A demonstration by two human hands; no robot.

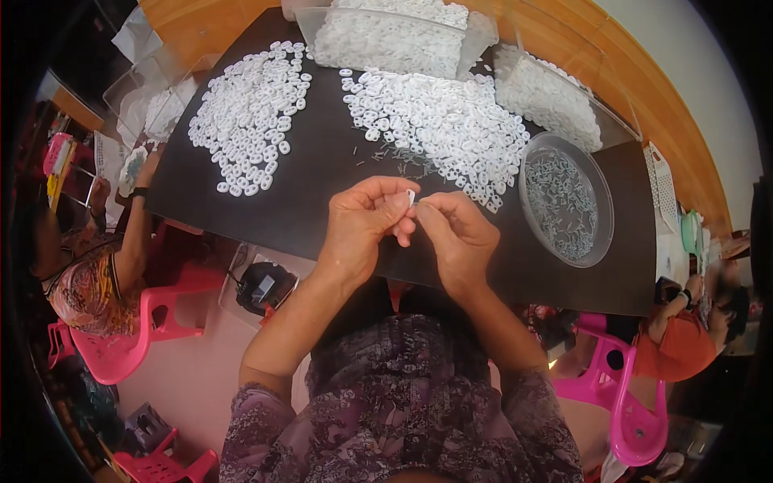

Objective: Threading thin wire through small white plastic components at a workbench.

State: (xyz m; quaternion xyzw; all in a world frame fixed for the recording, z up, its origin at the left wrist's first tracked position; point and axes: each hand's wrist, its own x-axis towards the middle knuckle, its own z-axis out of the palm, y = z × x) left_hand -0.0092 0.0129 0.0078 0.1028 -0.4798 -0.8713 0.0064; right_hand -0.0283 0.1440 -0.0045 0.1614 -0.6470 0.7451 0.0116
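A small white piece is being gripped between the thumb and curled fingers of the left hand, above the near part of the dark desk. The fingers of the right hand are being kept closed in a pinch just beside the lower end of that piece; whether anything slim is being gripped between their tips cannot be told.

Beyond the hands, small metal pins are being scattered loosely over the desk surface, next to a broad heap of white pieces. A second heap is being spread out farther left, well apart from the first. More white pieces are being contained in a clear box at the far edge and in another clear bin to its right. On the right, many metal pins are being held in a round clear tub, near the central heap. Pink chairs are being occupied by a person in a patterned top at the left and a person in orange at the right.
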